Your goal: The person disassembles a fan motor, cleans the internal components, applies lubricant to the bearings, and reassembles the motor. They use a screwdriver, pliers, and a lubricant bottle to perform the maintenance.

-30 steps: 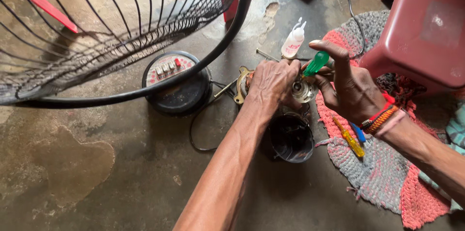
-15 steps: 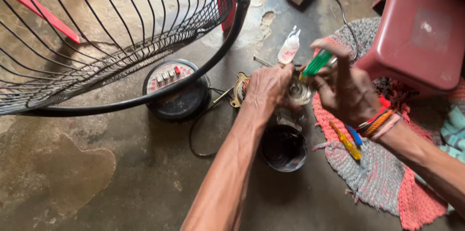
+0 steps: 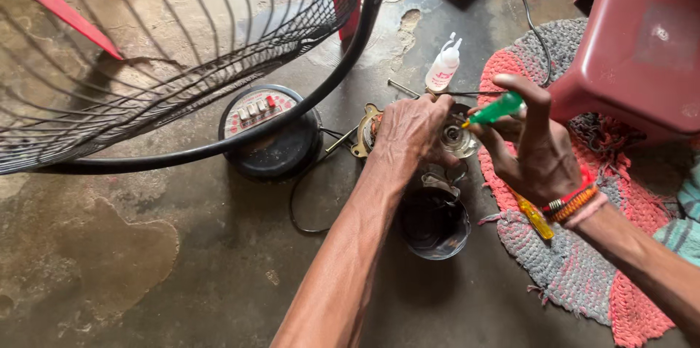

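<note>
Left arm stretches forward from the bottom edge. Just right of its wrist, a black cup-shaped housing (image 3: pixel 434 222) on the concrete floor (image 3: pixel 146 275). Left hand (image 3: pixel 410 129) clamped palm-down on the fan motor (image 3: pixel 458 138). Right hand (image 3: pixel 536 149), wrist bent inward, pinches a green-handled screwdriver (image 3: pixel 496 109), tip at the motor. Beyond: white bottle (image 3: pixel 443 67), black fan base (image 3: pixel 271 133), wire fan guard (image 3: pixel 182 41).
</note>
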